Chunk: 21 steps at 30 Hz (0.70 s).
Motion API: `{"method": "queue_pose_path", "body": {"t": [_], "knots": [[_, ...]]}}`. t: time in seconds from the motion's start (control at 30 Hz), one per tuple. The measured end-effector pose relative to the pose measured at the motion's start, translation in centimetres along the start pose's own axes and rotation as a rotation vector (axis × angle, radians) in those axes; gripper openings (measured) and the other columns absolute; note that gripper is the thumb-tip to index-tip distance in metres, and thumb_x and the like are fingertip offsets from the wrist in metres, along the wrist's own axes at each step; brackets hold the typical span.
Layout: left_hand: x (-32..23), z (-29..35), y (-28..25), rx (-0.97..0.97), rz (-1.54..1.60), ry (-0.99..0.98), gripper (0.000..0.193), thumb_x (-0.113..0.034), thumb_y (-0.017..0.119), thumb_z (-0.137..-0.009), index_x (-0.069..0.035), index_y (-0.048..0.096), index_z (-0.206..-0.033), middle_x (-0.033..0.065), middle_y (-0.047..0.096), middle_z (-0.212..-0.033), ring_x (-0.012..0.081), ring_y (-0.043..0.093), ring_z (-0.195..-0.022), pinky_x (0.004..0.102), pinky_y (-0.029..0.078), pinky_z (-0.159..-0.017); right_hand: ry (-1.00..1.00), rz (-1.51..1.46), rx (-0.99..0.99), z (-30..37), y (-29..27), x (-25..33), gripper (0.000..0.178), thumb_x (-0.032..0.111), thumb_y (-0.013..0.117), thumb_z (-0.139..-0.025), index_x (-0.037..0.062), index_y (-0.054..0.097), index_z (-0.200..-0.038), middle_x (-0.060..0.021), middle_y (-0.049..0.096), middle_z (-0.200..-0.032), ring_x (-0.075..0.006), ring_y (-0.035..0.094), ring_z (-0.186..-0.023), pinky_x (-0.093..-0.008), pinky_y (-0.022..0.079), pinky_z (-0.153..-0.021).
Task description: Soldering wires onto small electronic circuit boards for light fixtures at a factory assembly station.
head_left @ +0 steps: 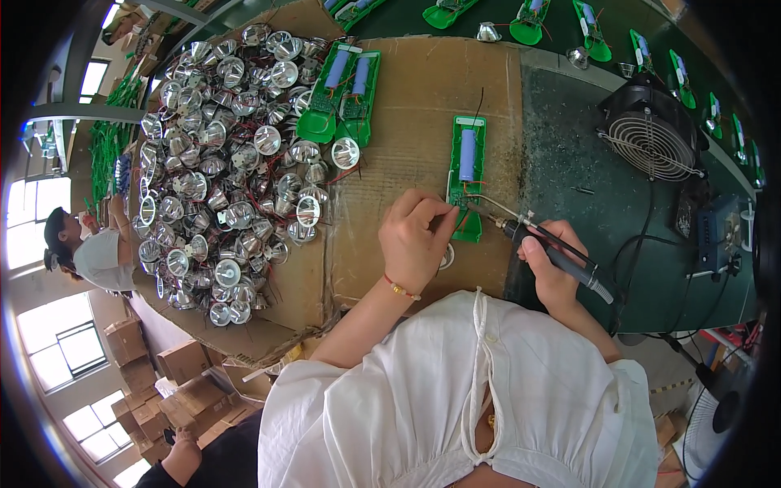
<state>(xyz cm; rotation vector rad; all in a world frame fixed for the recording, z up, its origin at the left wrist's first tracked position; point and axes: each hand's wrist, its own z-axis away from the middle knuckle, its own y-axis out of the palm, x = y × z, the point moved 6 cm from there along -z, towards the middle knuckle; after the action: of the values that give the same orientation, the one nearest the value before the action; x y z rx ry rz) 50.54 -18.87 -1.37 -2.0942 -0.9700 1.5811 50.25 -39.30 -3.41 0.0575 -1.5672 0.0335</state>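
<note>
My right hand [557, 256] grips a soldering iron [553, 254] with a dark handle; a thin curved metal tube is attached along it. The iron's tip reaches the circuit board in a green plastic housing [478, 171], which lies on the cardboard and has a blue cylindrical battery [467, 154] in its upper part. On the left of the board, my left hand [415, 236] has thumb and forefinger pinched at the housing's edge. Whatever is between those fingertips is too small to make out. Part of a reflector cup [447, 257] shows beneath that hand.
A big heap of silvery reflector cups [236, 154] with wires covers the left side. Two green housings with batteries [342, 93] lie beside it. A black fan [651, 138] and a blue box-shaped unit [720, 236] with cables stand right. More housings line the far edge. People are at left.
</note>
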Motion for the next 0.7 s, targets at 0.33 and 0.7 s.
{"method": "queue_pose_path", "body": {"t": [0.33,0.7], "knots": [[0.5,0.0,0.3,0.014,0.005,-0.062,0.010,-0.008,0.071,-0.066,-0.008,0.061,-0.067,0.0030,0.058,-0.076,0.0223,0.057,-0.068,0.0343,0.043,-0.062,0.100,-0.058,0.033,-0.3,0.1,-0.5,0.014,0.010,0.065,-0.081,0.0003,0.055,-0.085,-0.0049,0.061,-0.069,-0.0073,0.055,-0.062,-0.0217,0.045,-0.058],[0.5,-0.3,0.0,0.037,0.013,-0.042,0.007,-0.002,0.070,-0.070,-0.002,0.064,-0.072,0.0060,0.059,-0.076,0.0168,0.059,-0.061,0.0266,0.047,-0.054,0.081,-0.130,-0.047,0.4,-0.7,0.2,0.013,0.007,0.062,-0.082,-0.0017,0.054,-0.088,-0.0075,0.060,-0.072,-0.0103,0.057,-0.064,-0.0233,0.048,-0.060]]}}
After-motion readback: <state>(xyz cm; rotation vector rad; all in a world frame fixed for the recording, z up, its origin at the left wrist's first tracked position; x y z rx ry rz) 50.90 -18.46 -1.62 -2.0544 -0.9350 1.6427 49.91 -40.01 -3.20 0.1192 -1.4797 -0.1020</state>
